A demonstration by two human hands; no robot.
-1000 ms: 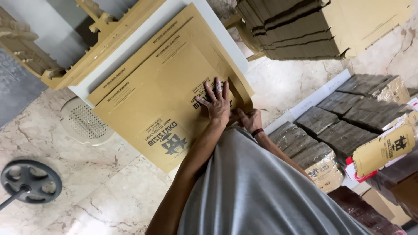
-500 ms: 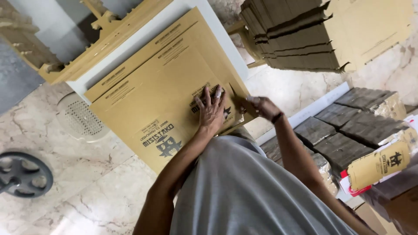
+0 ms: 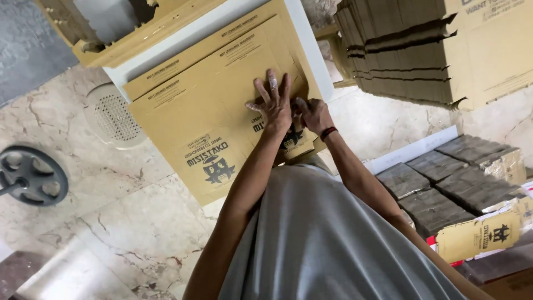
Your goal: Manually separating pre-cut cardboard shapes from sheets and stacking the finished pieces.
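On the white worktop (image 3: 311, 50) lay a flattened cardboard box (image 3: 211, 111); the left hand (image 3: 275, 105) pressed flat on it, fingers spread, gripping nothing. Just beside it, the right hand (image 3: 313, 114) was curled at the box's edge, its grip unclear.

Marble floor and stacked cartons all around my view.

I see a pale veined marble floor (image 3: 105, 222) in soft daylight, with a round perforated drain cover (image 3: 114, 115) set in it and a dark round metal base (image 3: 32, 175) at the left edge. A white worktop (image 3: 311, 53) crosses the upper middle. To the right, a tall stack of flattened cardboard (image 3: 422, 50) rises, and wrapped grey bundles (image 3: 444, 178) lie in rows below it.
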